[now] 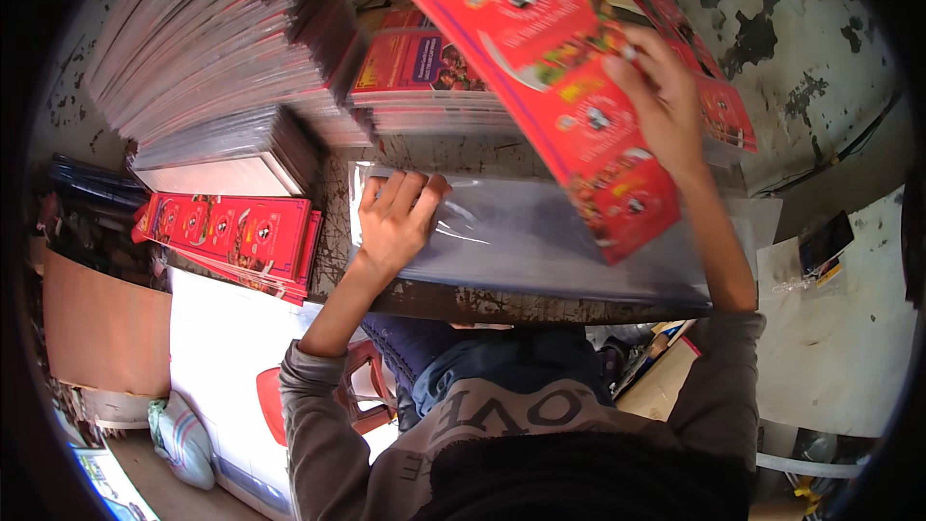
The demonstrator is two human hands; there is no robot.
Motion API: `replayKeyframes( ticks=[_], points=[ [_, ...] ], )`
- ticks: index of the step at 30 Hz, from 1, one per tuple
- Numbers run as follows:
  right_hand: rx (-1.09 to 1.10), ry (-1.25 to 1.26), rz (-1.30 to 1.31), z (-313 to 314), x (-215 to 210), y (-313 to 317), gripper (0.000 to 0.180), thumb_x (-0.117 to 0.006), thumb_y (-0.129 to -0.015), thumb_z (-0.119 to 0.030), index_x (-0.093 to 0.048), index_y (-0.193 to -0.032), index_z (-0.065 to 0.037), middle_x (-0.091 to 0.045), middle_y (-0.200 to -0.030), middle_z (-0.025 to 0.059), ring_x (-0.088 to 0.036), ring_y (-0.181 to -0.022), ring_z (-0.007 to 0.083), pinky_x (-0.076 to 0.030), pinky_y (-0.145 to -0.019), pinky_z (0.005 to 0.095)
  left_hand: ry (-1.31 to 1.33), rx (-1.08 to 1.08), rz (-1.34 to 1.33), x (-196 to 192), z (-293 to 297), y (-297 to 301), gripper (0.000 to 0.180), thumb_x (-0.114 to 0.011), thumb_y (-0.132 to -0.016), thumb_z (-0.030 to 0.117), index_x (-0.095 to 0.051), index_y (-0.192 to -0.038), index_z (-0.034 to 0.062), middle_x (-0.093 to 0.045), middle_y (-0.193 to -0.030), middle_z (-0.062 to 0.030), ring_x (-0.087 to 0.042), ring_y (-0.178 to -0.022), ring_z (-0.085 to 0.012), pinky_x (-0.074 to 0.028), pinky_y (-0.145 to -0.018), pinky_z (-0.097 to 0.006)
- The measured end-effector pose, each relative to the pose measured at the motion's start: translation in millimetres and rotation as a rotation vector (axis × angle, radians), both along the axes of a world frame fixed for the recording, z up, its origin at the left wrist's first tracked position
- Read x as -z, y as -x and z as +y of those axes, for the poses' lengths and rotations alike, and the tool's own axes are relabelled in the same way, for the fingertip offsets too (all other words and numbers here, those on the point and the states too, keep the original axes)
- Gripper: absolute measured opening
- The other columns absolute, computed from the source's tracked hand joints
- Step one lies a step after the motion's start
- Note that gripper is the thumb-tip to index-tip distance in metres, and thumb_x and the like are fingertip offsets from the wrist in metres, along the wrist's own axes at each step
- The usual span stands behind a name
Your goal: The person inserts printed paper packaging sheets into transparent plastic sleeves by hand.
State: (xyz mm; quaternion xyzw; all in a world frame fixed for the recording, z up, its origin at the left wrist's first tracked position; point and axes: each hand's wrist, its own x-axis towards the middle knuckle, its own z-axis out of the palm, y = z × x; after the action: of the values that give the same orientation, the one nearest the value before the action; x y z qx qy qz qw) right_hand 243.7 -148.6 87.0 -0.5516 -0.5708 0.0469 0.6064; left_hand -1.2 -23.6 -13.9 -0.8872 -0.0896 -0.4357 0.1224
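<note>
A long red printed sheet with food pictures slants across the upper middle, tilted and raised above the bench. My right hand pinches it by its right edge, thumb on the printed face. Below lies a clear plastic sleeve, stretched flat along the bench's front edge; the sheet's lower end hangs over it. Near the sleeve's upper left end, my left hand is closed, with curled fingers gripping the plastic. Its fingertips are partly hidden.
Left of the sleeve sits a stack of red printed sheets. Behind rise tall leaning piles of plastic-covered sheets and a lower red pile. More red sheets stand at the back right. A red chair is below the bench.
</note>
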Motion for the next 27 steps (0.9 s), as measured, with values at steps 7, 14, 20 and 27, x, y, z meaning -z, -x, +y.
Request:
replayKeyframes(
  ticks=[7, 14, 20, 27],
  points=[
    [0.047, 0.376, -0.146, -102, 1, -74, 0.042, -0.060, -0.079, -0.004, -0.049, -0.119, 0.000, -0.057, -0.110, 0.0085, -0.052, -0.103, 0.0144, -0.041, -0.087, 0.0270, 0.006, -0.055, -0.033, 3, 0, -5, 0.018, -0.067, -0.070, 0.017, -0.056, -0.083, 0.0119, -0.044, -0.064, 0.0017, -0.047, -0.058, -0.0135, -0.029, -0.055, -0.030],
    [-0.125, 0.802, -0.303, -120, 20, -84, 0.043, -0.061, -0.074, 0.001, -0.050, -0.116, -0.002, -0.058, -0.109, 0.0103, -0.055, -0.100, 0.0185, -0.040, -0.086, 0.0276, 0.110, -0.318, 0.141, 2, -1, 4, 0.033, -0.069, -0.061, 0.045, -0.059, -0.078, 0.0185, -0.051, -0.074, 0.0018, -0.046, -0.083, -0.0199, -0.029, -0.069, -0.038],
    [-0.159, 0.862, -0.293, -124, 16, -102, 0.041, -0.059, -0.072, 0.007, -0.052, -0.111, -0.001, -0.058, -0.105, 0.0102, -0.054, -0.095, 0.0179, -0.041, -0.084, 0.0279, 0.441, -0.267, 0.191, -7, 13, 38, 0.027, -0.072, -0.068, 0.014, -0.054, -0.087, 0.0077, -0.053, -0.081, -0.0033, -0.050, -0.084, -0.0265, -0.040, -0.075, -0.039],
    [-0.288, 1.021, -0.163, -111, 11, -112, 0.048, -0.061, -0.070, 0.006, -0.047, -0.114, -0.004, -0.056, -0.106, 0.0112, -0.054, -0.095, 0.0165, -0.041, -0.083, 0.0274, 1.411, 0.074, -0.228, 1, 6, 24, 0.033, -0.055, -0.083, -0.002, -0.035, -0.109, 0.0029, -0.062, -0.072, -0.0112, -0.063, -0.065, -0.0158, -0.047, -0.059, -0.024]
  ],
)
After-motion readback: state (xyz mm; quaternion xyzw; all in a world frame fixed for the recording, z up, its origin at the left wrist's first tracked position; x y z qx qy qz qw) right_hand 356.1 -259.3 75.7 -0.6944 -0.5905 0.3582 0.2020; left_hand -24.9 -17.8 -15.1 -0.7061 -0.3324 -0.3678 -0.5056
